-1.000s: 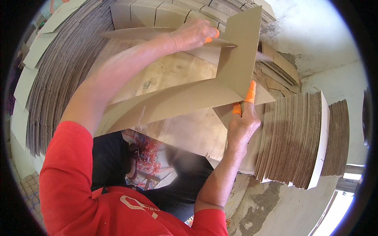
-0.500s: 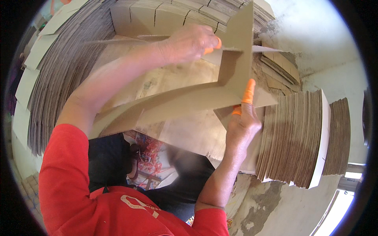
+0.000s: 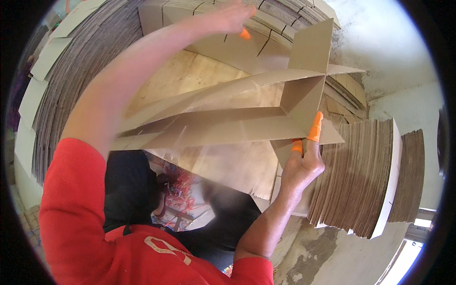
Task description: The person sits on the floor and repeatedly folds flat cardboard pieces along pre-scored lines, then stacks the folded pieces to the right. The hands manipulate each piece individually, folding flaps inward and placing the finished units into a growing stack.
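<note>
My right hand point(image 3: 302, 164), with orange finger covers on two fingers, grips the near right part of a partly assembled cardboard divider point(image 3: 228, 126). Long brown strips run leftward in that divider, and shorter cross pieces slot through them at the right end, one standing upright. Stretched out to the far side, my left hand point(image 3: 232, 18) is over a row of slotted cardboard pieces point(image 3: 209, 45). Its orange-covered thumb and forefinger are apart, with nothing seen between them. Whether its fingertips touch the row, I cannot tell.
Tall stacks of cardboard strips point(image 3: 80, 71) stand along the left. Another thick stack point(image 3: 356, 175) is at the right, near a stained wall point(image 3: 394, 61). A wooden work surface point(image 3: 228, 166) lies under the divider. Coloured scraps point(image 3: 178, 185) are on the floor below.
My left hand has left the divider's far side and moved up toward the row of slotted pieces. The divider and my right hand have shifted slightly right and nearer. A far long strip now sits in the cross pieces.
</note>
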The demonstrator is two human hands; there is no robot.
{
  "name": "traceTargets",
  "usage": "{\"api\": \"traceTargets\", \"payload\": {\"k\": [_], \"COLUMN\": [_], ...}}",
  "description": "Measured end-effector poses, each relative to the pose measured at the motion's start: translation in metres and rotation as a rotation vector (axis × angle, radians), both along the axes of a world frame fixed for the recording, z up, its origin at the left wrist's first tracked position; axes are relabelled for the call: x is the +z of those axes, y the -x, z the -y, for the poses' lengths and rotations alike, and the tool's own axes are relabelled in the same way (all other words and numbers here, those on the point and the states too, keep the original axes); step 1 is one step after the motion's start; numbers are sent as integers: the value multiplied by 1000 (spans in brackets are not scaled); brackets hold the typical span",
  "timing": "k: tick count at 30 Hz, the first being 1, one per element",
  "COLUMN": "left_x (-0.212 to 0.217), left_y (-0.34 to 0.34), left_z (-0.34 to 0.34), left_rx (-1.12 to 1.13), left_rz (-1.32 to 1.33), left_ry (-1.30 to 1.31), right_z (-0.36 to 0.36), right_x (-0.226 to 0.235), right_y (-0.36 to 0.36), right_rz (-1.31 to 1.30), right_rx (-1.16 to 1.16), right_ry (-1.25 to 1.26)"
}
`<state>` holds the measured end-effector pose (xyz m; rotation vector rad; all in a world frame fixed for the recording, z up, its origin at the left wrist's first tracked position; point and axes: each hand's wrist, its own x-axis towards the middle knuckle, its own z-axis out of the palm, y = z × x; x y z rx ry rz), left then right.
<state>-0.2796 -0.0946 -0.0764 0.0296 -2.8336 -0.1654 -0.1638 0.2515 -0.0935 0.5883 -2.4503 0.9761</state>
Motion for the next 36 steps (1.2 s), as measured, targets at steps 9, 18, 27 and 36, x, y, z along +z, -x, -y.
{"api": "traceTargets", "payload": {"k": [9,18,27,36], "left_x": [-82,-77,-67,22], "left_y": [45,42,28,-65], "left_z": [19,17,17,7], "left_rx": [17,-89,-103,-214], "left_rz": [-165,-211,-255,-162], "left_ry": [342,229,298,-219], "right_z": [4,4,4,-1], "right_x": [-9,-7,13,43], "right_y": [2,2,-10,-28], "right_rz": [-55,-81,-47,13], "right_rx": [81,78,60,-11], "right_ry": [76,53,-46,-219]}}
